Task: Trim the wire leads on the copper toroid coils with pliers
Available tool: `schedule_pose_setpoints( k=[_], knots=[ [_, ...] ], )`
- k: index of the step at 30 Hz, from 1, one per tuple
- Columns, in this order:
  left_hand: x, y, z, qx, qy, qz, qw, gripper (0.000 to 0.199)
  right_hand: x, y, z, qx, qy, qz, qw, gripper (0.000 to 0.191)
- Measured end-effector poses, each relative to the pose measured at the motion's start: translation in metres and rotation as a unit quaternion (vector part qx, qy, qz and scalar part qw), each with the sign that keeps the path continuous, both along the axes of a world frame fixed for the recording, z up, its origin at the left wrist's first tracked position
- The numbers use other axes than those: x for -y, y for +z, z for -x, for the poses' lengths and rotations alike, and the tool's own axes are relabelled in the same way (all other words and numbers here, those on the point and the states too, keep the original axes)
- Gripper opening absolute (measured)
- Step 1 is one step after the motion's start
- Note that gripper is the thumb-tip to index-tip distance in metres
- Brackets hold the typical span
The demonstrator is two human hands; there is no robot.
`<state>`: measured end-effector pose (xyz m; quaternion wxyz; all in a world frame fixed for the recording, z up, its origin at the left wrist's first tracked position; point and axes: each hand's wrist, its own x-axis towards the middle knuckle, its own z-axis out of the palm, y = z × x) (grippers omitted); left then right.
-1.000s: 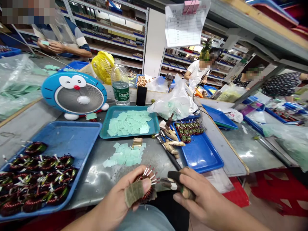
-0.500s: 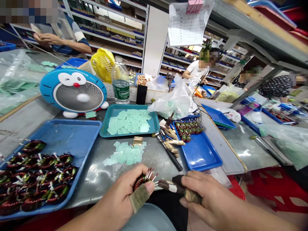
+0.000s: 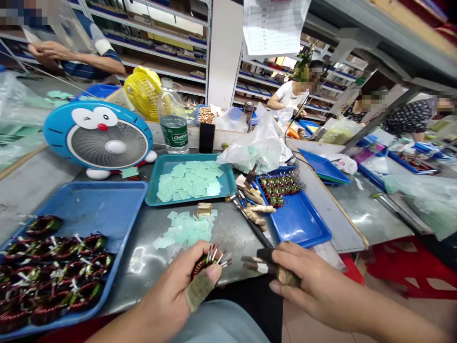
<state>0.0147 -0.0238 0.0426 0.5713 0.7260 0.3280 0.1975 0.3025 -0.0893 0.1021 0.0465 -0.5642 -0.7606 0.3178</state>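
Note:
My left hand (image 3: 178, 286) is closed round a wire-wound coil (image 3: 200, 267) whose several silvery wire ends point up and right. A dull green wrap covers its thumb. My right hand (image 3: 303, 278) grips a dark tool (image 3: 262, 267) with wrapped handles, its tip pointing left. A small gap lies between the tool's tip and the wire ends. Beyond the hands, pale green sheets (image 3: 189, 231) are spread on the metal table (image 3: 143, 252), beside a small wooden block (image 3: 204, 209).
A blue tray (image 3: 103, 200) of coils stands left, a teal tray (image 3: 153, 190) of green sheets ahead, and a blue tray (image 3: 300, 224) with smaller coils right. Further back are a blue fan (image 3: 100, 138), a bottle (image 3: 173, 124) and a plastic bag (image 3: 253, 147). People sit beyond.
The tool in my right hand has moved away from the coil's wire ends, opening a gap. My left hand and the coil have shifted slightly left. The camera view has shifted a little.

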Motion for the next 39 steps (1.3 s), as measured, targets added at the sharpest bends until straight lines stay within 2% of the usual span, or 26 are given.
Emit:
schedule_pose_setpoints(
  k=[3,10,13,16,19,24,27,32,36,39],
  knots=[
    [0.001,0.000,0.001,-0.010,0.009,0.002,1.000,0.032,-0.002,-0.004,-0.001,-0.012,-0.009,-0.001,1.000,0.011],
    [0.001,-0.004,-0.009,-0.047,0.016,-0.023,0.999,0.038,-0.010,-0.001,0.001,0.009,0.050,-0.027,0.998,0.013],
    [0.002,-0.004,-0.010,-0.043,0.012,-0.033,0.998,0.033,-0.013,-0.003,0.000,0.016,0.072,-0.039,0.997,0.013],
    [0.004,-0.002,-0.009,-0.033,-0.014,-0.049,0.998,0.027,-0.018,-0.006,-0.003,0.020,0.101,-0.050,0.993,0.010],
    [0.005,0.002,-0.007,-0.026,-0.042,-0.040,0.998,0.028,-0.022,-0.010,-0.005,0.003,0.121,-0.026,0.992,0.010],
    [0.002,0.004,-0.004,-0.021,-0.040,0.028,0.999,0.030,-0.017,-0.022,-0.003,-0.033,0.074,-0.004,0.997,0.015],
    [-0.001,0.002,-0.003,-0.023,-0.018,0.030,0.999,0.032,-0.015,-0.028,0.000,-0.043,0.038,-0.017,0.998,0.014],
    [-0.002,0.002,-0.005,-0.024,-0.015,0.030,0.999,0.037,-0.018,-0.033,0.007,-0.064,0.052,-0.019,0.996,0.014],
    [-0.002,0.005,-0.006,-0.044,0.002,0.002,0.999,0.035,-0.018,-0.036,0.010,-0.037,0.083,-0.079,0.993,0.011],
    [-0.005,0.008,-0.007,-0.055,0.009,0.006,0.998,0.028,-0.021,-0.031,0.009,-0.004,0.091,-0.130,0.987,0.008]
  ],
)
